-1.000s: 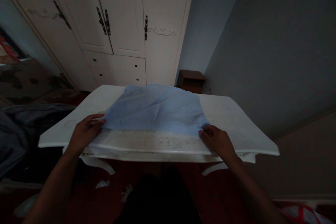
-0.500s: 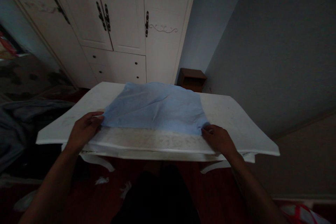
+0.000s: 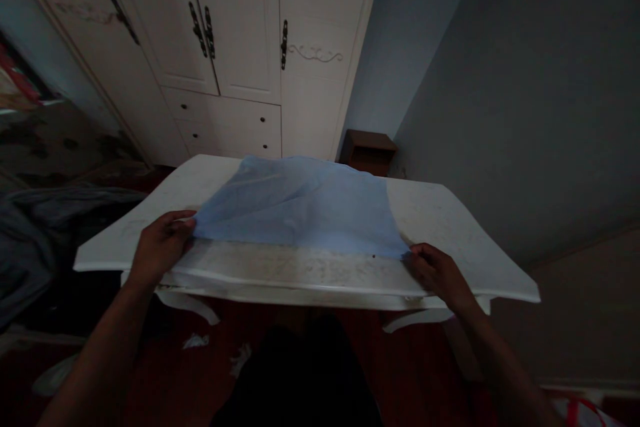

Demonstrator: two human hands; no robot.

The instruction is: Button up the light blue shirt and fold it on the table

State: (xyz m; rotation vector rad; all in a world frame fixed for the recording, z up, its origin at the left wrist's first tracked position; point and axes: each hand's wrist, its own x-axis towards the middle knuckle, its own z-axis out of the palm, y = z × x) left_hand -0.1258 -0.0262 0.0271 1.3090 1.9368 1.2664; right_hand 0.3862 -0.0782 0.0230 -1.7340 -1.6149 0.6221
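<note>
Right hand [image 3: 441, 273]: shifted outward to the right since the earlier frame, with its corner of the blue cloth [image 3: 310, 203]. Effect: bunching at that corner drawn out, near edge apparently tauter, the piece likely flatter. Right fingers: pinching the near right corner. Left hand [image 3: 163, 245]: little changed; fingers narrow, gripping the near left corner. Cloth: spread across the middle of the white surface [image 3: 450, 227], slight creases remaining.

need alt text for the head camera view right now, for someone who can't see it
A person's left hand and right hand pinch the near corners of a blue cloth spread over a white table. Beyond it stand a pale wardrobe with dark handles and, to the right, a small brown cabinet.
</note>
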